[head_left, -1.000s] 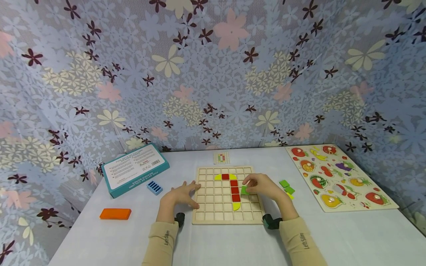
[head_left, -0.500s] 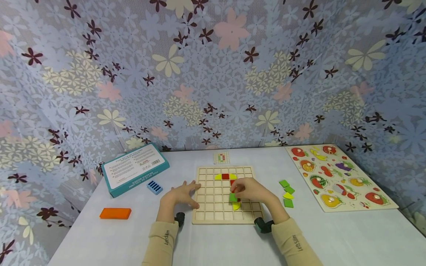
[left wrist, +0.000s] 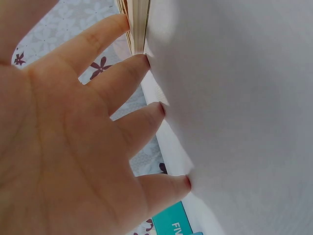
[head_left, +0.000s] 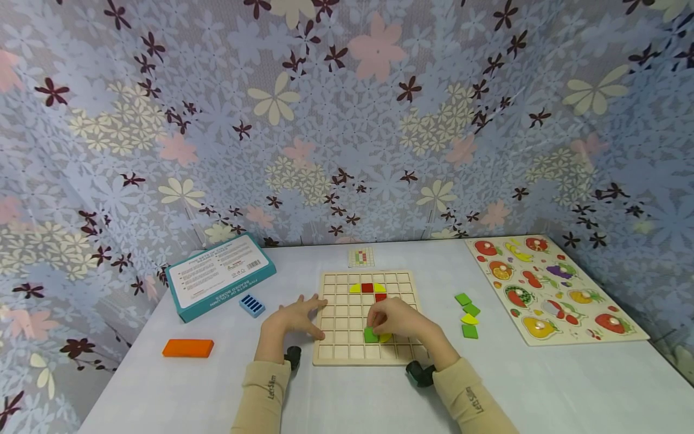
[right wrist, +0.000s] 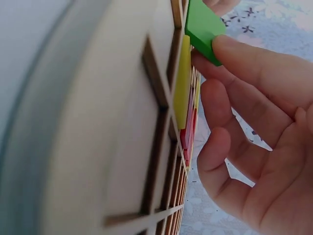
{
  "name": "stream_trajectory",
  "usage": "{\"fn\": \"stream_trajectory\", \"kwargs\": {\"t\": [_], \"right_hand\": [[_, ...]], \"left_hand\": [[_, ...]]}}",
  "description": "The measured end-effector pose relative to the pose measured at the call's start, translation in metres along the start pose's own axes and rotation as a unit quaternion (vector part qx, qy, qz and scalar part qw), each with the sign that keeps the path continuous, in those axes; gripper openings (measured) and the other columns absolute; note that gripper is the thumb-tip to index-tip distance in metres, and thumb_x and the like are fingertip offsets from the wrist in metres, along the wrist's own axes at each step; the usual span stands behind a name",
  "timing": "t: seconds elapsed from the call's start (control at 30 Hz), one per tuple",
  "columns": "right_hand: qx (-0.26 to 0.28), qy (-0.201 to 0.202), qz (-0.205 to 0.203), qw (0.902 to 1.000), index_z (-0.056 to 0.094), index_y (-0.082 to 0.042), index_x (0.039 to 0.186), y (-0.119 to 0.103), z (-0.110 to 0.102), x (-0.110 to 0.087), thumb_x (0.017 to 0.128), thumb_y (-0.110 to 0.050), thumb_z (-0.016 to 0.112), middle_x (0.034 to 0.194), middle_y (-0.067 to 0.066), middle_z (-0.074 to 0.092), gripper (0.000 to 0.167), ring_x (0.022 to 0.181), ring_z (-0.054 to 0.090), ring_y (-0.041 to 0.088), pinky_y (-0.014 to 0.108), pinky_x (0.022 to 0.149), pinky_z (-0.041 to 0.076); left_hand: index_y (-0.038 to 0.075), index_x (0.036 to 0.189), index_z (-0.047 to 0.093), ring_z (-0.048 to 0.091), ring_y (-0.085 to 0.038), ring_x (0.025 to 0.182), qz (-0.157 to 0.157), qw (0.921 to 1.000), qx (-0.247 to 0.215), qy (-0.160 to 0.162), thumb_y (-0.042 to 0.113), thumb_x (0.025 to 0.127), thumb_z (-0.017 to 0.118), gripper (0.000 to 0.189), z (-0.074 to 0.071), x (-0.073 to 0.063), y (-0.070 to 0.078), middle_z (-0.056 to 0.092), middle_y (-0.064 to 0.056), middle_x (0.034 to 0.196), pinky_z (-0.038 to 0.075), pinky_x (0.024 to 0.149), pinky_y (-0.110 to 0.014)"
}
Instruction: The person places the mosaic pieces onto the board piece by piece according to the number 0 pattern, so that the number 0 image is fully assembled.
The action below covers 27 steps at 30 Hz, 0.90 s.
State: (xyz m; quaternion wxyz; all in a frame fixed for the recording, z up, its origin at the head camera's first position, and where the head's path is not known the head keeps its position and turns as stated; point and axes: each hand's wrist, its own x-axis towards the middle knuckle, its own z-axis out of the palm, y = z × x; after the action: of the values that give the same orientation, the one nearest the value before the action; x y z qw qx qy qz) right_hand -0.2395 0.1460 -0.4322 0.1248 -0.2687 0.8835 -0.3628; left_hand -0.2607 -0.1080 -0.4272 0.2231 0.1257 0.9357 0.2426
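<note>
A wooden grid board lies at the middle of the table. My right hand pinches a green square tile between thumb and fingers, low over the board's lower middle cells. In the right wrist view the green tile is tilted at the grid, beside a yellow tile. Red tiles and yellow tiles sit in the upper cells, and the hand covers part of the red column. My left hand has its fingers spread, with fingertips at the board's left edge and on the table.
Several green tiles and a yellow one lie right of the board. A small pattern card is behind it. Farther right is a fruit puzzle board. On the left are a teal box, a blue block and an orange block.
My right hand has carried the green tile leftward and toward me across the board, to beside the lower yellow tile. The left hand has stayed in place.
</note>
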Motion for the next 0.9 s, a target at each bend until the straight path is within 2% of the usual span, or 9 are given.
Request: {"fn": "stream_trajectory", "kwargs": {"t": [0.37,0.67,0.9], "right_hand": [[-0.048,0.001,0.009,0.9988,0.071,-0.008,0.081,-0.004,0.001,-0.002,0.078,-0.001,0.069,0.075,-0.006,0.062,0.007,0.069,0.053,0.008,0.022,0.062,0.047],[-0.042,-0.002,0.013,0.999,0.071,-0.009,0.082,-0.003,-0.002,-0.003,0.078,0.0,0.068,0.077,-0.005,0.064,0.009,0.071,0.055,0.008,0.023,0.064,0.048],[-0.022,0.012,0.01,0.9996,0.068,-0.007,0.08,0.001,-0.01,-0.006,0.078,0.001,0.068,0.073,-0.003,0.061,0.009,0.068,0.052,0.012,0.024,0.062,0.047]], "left_hand": [[0.018,0.139,0.043,0.01,-0.035,0.14,0.002,1.0,0.001,0.002,0.027,0.07,0.078,0.078,0.0,0.001,0.0,0.025,-0.008,0.151,0.001,0.105,-0.067],[0.017,0.139,0.043,0.01,-0.035,0.14,0.0,1.0,-0.004,0.0,0.027,0.071,0.078,0.077,0.0,0.001,0.0,0.025,-0.008,0.151,0.001,0.105,-0.067],[0.019,0.139,0.043,0.01,-0.034,0.141,-0.002,1.0,-0.003,0.0,0.028,0.071,0.077,0.077,0.0,0.0,0.001,0.025,-0.007,0.152,0.001,0.106,-0.066]]}}
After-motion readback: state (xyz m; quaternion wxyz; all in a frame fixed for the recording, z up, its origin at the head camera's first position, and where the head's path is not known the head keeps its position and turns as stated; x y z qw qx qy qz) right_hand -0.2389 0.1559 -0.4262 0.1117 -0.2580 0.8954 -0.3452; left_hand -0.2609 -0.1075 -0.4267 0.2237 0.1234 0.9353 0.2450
